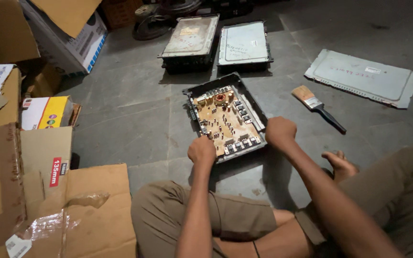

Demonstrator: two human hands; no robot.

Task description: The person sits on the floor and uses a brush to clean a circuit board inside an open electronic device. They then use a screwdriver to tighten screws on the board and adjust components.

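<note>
Two hands meet at the near edge of an open chassis [225, 117] lying flat on the floor [135, 119], just ahead of the person's crossed legs. The left hand [201, 150] is curled at the near left corner, over the circuit board [223, 122]; the right hand [279, 131] is fisted against the near right rim. Whether either grip actually clamps the metal cannot be told from above. The tray looks stiff and fairly heavy, with sharp sheet-metal edges, while the board's small parts seem fragile, so the rims are the safest hold. A brush [317, 107] lies to the right, two closed units [216, 43] beyond, and a loose cover [363, 77] sits well apart.
</note>
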